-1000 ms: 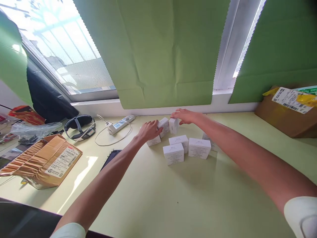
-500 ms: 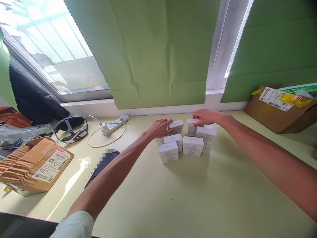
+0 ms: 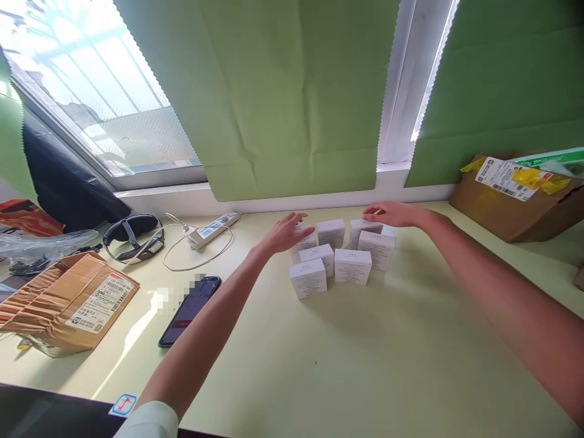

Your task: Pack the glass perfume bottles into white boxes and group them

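Several small white boxes (image 3: 352, 265) stand close together in rows on the pale green table (image 3: 365, 365), near the window wall. My left hand (image 3: 286, 232) hovers over the back left box (image 3: 303, 242), fingers stretched out and holding nothing. My right hand (image 3: 391, 213) hangs just above the back right boxes (image 3: 364, 228), fingers extended and loose, also empty. Both arms reach forward from the near edge.
A dark phone (image 3: 190, 309) lies left of my left arm. A flattened cardboard box (image 3: 68, 301) sits at the left, a power strip (image 3: 212, 229) with a white cable and a black headset (image 3: 132, 234) behind it. Another taped carton (image 3: 515, 198) stands at the back right.
Both hands have let go of the back boxes and lifted slightly; the boxes now stand squared up in rows. The phone has come into full view.
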Demonstrator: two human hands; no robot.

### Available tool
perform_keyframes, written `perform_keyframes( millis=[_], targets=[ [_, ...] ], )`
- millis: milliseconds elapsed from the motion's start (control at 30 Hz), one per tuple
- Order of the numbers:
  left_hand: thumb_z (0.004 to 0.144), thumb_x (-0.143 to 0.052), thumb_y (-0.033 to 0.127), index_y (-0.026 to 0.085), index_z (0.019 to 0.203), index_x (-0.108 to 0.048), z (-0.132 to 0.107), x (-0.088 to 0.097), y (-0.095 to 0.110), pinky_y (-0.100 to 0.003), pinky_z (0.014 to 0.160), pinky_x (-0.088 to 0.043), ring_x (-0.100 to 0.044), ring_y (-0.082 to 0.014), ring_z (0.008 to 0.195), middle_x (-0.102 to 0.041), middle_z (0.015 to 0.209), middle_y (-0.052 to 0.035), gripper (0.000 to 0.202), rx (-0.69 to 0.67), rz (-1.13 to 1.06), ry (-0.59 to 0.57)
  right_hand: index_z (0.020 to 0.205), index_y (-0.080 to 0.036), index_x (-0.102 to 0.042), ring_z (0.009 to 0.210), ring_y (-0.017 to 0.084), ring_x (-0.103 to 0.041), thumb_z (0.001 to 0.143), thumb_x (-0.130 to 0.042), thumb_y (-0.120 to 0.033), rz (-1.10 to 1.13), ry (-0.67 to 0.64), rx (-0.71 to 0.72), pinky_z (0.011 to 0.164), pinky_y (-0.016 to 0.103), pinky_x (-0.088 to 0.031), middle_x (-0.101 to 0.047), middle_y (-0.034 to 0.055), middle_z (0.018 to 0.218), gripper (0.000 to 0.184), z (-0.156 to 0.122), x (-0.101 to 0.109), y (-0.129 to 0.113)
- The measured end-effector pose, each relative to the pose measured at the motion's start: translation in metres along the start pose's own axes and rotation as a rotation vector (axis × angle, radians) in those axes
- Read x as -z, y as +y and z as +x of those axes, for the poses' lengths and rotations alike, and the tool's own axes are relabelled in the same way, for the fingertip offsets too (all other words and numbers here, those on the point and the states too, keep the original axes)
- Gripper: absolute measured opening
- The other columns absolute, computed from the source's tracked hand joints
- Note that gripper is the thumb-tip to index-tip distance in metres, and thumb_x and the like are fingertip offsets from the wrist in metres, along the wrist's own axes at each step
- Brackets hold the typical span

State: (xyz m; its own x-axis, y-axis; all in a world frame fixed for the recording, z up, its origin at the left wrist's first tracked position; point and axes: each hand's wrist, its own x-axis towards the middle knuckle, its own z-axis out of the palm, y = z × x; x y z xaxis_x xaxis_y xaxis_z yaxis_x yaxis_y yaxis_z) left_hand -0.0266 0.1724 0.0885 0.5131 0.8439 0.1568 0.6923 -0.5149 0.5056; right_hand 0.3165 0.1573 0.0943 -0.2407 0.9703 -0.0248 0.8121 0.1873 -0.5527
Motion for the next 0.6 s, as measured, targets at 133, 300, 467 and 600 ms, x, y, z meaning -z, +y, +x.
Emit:
perform_keyframes(
  millis=[133,300,467,600],
  targets=[
    [0.09,-0.044,0.064,0.024,0.135,-0.05,-0.005,0.003,-0.015,-0.037,0.098,-0.045,-0.056,-0.0236,0.118,-0.059,0.13,-0.0096,0.061,0.06,-0.154,0.103,0.108,-0.029,-0.071,0.11,0.035,-0.065,0.077,-0.058,-0.073,0.179,0.163,-0.056,0.091,0.051,-0.051,-0.071,0.007,0.122,0.054,-0.018,-0.002,0.011],
    [0.096,-0.03,0.06,0.021,0.14,-0.04,-0.028,-0.015,-0.03,-0.036,0.103,-0.044,-0.053,-0.0216,0.127,-0.055,0.139,-0.0112,0.059,0.155,-0.392,0.227,0.116,-0.026,-0.061,0.117,0.025,-0.062,0.092,-0.038,-0.068,0.479,0.492,-0.08,0.097,0.042,-0.051,-0.064,0.0088,0.131,0.054,-0.061,-0.038,0.027],
    [0.098,-0.014,0.058,0.02,0.145,-0.033,-0.058,-0.056,-0.045,-0.036,0.104,-0.046,-0.053,-0.0198,0.129,-0.051,0.144,-0.0126,0.062,0.195,-0.593,0.281,0.109,-0.028,-0.06,0.108,0.022,-0.067,0.089,-0.044,-0.068,0.685,0.701,-0.16,0.083,0.036,-0.058,-0.065,0.0063,0.122,0.048,-0.103,-0.101,0.045],
    [0.098,-0.016,0.058,0.023,0.148,-0.027,-0.071,-0.074,-0.05,-0.036,0.112,-0.039,-0.043,-0.0185,0.139,-0.043,0.152,-0.0098,0.062,0.204,-0.645,0.366,0.104,-0.029,-0.059,0.089,0.02,-0.068,0.087,-0.049,-0.067,0.732,0.819,-0.216,0.063,0.031,-0.057,-0.065,0.0043,0.108,0.043,-0.112,-0.125,0.059]
  ],
)
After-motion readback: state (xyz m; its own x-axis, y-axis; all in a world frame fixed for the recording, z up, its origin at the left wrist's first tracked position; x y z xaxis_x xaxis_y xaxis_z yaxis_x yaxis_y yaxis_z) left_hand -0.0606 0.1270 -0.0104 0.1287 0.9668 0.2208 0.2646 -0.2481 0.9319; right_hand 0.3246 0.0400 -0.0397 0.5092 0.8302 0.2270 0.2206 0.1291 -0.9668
